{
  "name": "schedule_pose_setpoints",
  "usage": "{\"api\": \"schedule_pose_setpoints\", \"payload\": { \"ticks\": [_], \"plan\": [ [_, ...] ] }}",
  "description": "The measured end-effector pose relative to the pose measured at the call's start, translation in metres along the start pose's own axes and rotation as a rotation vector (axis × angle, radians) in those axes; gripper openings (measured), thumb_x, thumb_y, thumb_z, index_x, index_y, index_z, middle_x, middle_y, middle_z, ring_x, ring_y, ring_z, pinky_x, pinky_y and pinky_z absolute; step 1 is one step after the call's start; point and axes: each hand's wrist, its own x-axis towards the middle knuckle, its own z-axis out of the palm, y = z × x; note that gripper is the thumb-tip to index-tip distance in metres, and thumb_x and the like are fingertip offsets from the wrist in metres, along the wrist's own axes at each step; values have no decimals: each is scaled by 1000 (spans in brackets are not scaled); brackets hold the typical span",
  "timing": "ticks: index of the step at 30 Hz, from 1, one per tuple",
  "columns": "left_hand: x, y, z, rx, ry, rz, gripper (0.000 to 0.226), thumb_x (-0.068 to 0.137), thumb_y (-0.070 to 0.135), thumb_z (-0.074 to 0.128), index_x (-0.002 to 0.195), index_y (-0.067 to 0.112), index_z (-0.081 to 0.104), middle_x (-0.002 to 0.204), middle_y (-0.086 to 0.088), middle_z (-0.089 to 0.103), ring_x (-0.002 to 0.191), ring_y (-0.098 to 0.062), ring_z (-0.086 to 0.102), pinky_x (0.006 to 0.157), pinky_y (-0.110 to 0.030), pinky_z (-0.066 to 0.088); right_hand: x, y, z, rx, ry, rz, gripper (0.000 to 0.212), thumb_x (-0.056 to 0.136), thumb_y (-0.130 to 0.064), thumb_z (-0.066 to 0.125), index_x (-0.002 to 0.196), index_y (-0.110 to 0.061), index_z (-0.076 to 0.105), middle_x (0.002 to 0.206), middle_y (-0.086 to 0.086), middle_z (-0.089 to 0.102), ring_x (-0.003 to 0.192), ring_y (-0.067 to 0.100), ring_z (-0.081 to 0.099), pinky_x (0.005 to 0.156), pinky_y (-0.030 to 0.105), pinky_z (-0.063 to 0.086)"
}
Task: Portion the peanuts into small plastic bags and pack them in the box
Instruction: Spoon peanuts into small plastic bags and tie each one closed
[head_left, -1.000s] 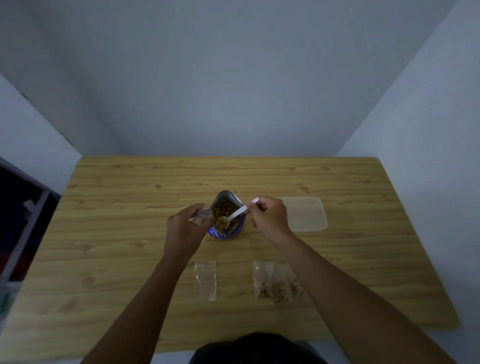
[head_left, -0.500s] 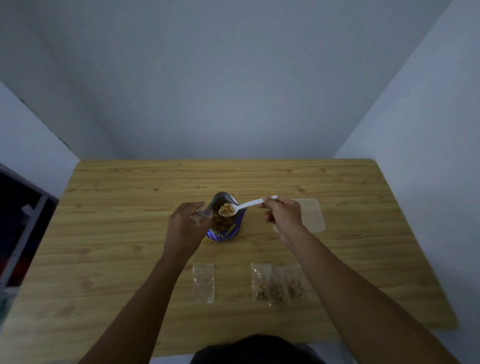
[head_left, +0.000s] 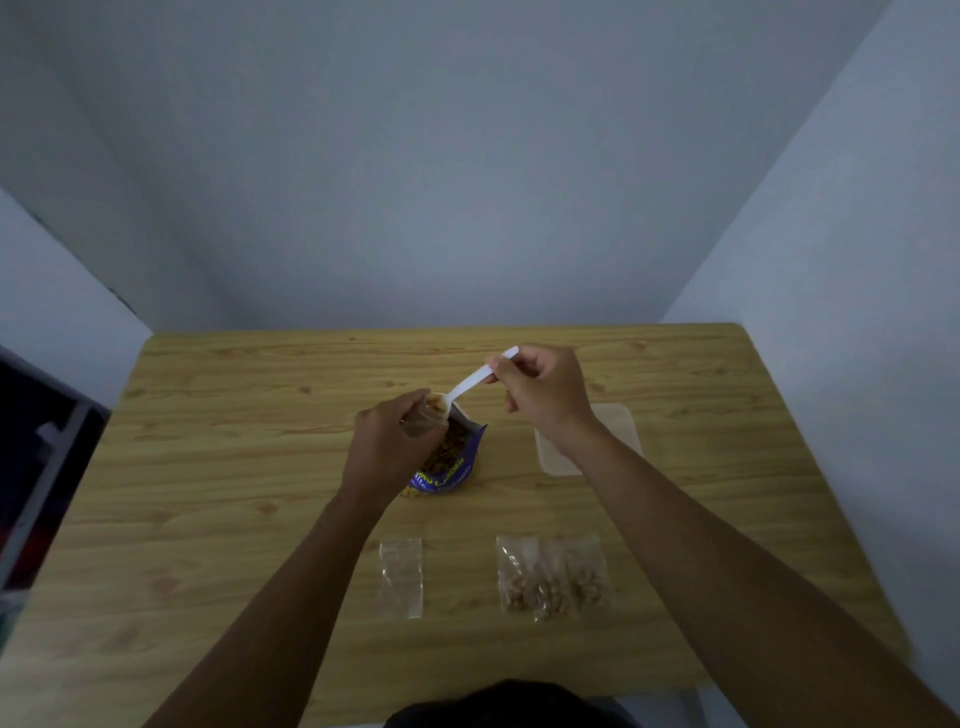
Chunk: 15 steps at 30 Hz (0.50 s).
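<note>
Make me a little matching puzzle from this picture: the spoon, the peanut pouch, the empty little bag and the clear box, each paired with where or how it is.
Things:
1. white spoon
2. blue peanut pouch
3. empty small bag
4. clear plastic box

States:
A. lying flat, left of the filled bags
B. pinched by the right hand
C. partly hidden behind that hand's wrist
D. open, peanuts showing

Pairs: 1-B, 2-D, 3-A, 4-C.
</note>
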Motion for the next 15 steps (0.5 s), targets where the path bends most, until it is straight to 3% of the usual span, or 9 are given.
{"api": "schedule_pose_setpoints", "payload": {
  "ticks": [3,6,10,13,15],
  "plan": [
    [3,0,4,-42,-20,-33,34,79,19,79,113,19,73,85,8,72,79,-8,69,77,-26,58,-2,-8,3,-183,-82,-170,20,91,-28,71,76,-15,76,49,-13,59,44,4,50,51,28,43],
    [3,-6,5,-64,-39,-26,36,77,18,79,112,23,73,89,-1,75,86,-18,71,77,-39,60,-5,-19,-1,-292,-264,-344,8,90,-19,73,87,-15,80,53,-20,58,49,2,50,52,16,33],
    [-1,-11,6,-117,15,-73,36,77,21,81,112,26,73,88,9,76,82,-6,71,77,-38,61,-2,-24,-12,-242,-259,-481,6,90,-17,75,92,-16,80,73,-8,70,59,0,56,58,20,42],
    [-3,-16,5,-202,97,-143,37,76,23,83,112,25,74,84,10,76,76,-3,69,75,-31,60,0,-18,-19,-66,-99,-386,10,91,-25,74,83,-28,79,58,13,61,51,27,52,49,43,44],
    [-6,-17,4,-262,140,-171,40,77,25,83,116,20,72,86,3,76,76,-6,69,73,-24,59,0,-8,-20,22,5,-305,15,91,-26,73,76,-27,78,57,22,57,49,27,47,48,47,43]
  ]
}}
